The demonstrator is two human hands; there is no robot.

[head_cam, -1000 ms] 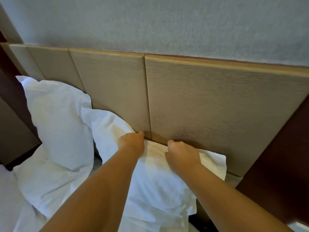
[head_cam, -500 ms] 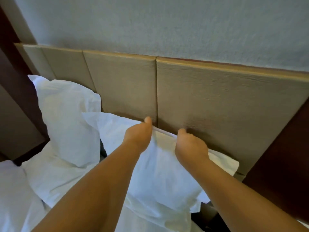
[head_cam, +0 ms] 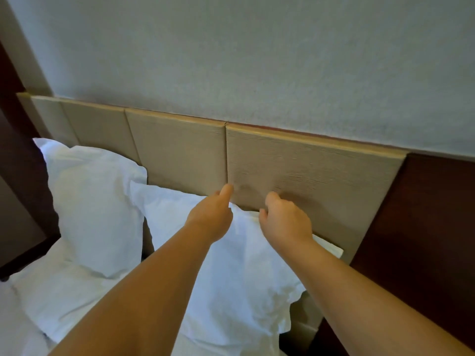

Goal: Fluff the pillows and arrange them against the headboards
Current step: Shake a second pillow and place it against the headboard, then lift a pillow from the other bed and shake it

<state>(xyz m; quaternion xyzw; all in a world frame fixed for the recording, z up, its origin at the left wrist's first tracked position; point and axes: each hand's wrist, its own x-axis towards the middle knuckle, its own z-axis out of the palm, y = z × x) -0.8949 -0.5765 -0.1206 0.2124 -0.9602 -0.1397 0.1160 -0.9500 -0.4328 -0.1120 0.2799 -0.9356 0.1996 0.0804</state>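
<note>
head | right pillow [head_cam: 239,278] at 6 o'clock, leaning on headboard [head_cam: 321,173] | left pillow [head_cam: 95,206] at 9 o'clock, touching it | left hand [head_cam: 209,218], right hand [head_cam: 285,223]: fingers curled at right pillow's top edge, grip hidden, cannot tell

The headboard [head_cam: 308,170] blocks forward reach, its upper face open. Between the left pillow [head_cam: 97,201] and the right pillow [head_cam: 244,278] runs a dark gap [head_cam: 146,240] (narrow). A dark wood panel [head_cam: 424,227] walls the right side.
</note>
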